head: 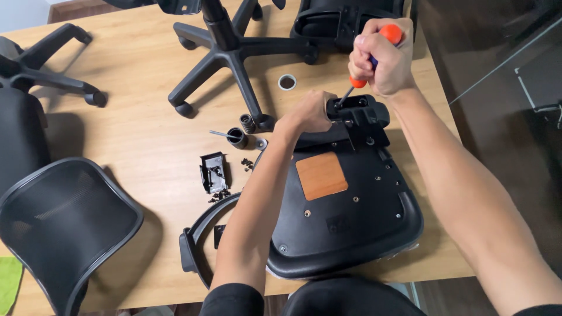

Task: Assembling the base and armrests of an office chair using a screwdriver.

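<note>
At your far left a mesh backrest (pixel 64 225) lies flat on the tabletop (pixel 140 76), well apart from the work. Nearer the middle, a small black bracket (pixel 212 171) and loose screws (pixel 220 196) sit just beside the armrest (pixel 199 243), within easy reach. Your left hand (pixel 310 111) is closed around the seat mechanism (pixel 360 120), likely steadying it. The upturned seat (pixel 345 216) lies bottom-up, so its fixings face you. Your right hand (pixel 380 55) has a full fist grip on the orange screwdriver (pixel 374 55), held steeply, its tip down in the mechanism. Beyond, a chair base (pixel 234 52) rests with its casters on the tabletop.
</note>
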